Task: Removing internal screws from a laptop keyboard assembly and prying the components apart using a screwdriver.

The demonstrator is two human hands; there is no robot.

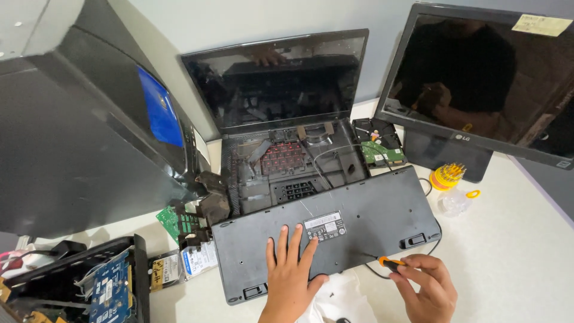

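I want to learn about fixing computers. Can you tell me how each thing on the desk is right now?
Black plastic keyboard: flipped face down, pressed by the left hand.
Orange-handled screwdriver: gripped in the right hand.
Black laptop: lid open, screen dark, base opened up.
Black flat monitor: upright, screen off.
Green-boarded hard drive: lying board up.

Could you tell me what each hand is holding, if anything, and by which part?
The right hand grips a screwdriver by its orange-and-black handle. The left hand holds nothing; it lies flat on the upturned keyboard.
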